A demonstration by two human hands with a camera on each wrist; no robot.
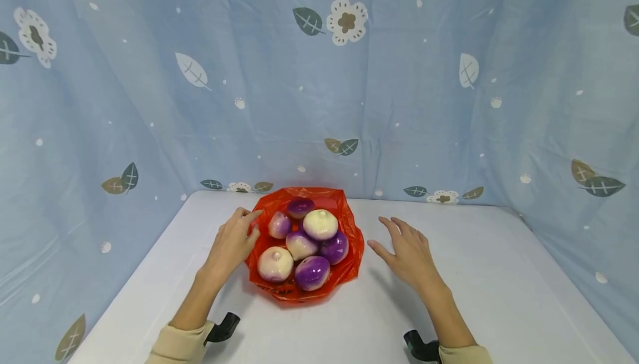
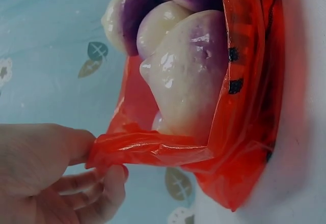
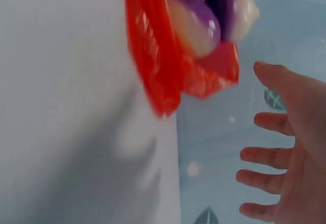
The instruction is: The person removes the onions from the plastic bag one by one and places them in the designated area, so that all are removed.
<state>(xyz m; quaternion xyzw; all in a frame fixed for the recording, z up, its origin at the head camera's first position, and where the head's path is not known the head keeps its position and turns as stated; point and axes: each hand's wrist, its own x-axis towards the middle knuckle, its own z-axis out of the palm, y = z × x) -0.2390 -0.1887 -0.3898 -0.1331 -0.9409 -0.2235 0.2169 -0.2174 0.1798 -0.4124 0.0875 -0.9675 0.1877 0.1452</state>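
A red plastic bag [image 1: 319, 297] sits on the table with its mouth rolled wide. Inside lie several glossy purple-and-white turnips [image 1: 312, 273], some stacked above the rim. My left hand [image 1: 233, 244] is at the bag's left edge; in the left wrist view its thumb and fingers pinch a fold of the red rim [image 2: 147, 148]. My right hand [image 1: 409, 253] hovers to the right of the bag, apart from it, its fingers spread and holding nothing. The right wrist view shows that hand's separated fingers [image 3: 265, 155] beside the bag.
The bag stands on a white table [image 1: 474, 275], toward its back edge. A blue curtain [image 1: 399, 103] with leaf and flower prints hangs behind and along both sides. Black wrist mounts [image 1: 223, 328] show at both sleeves.
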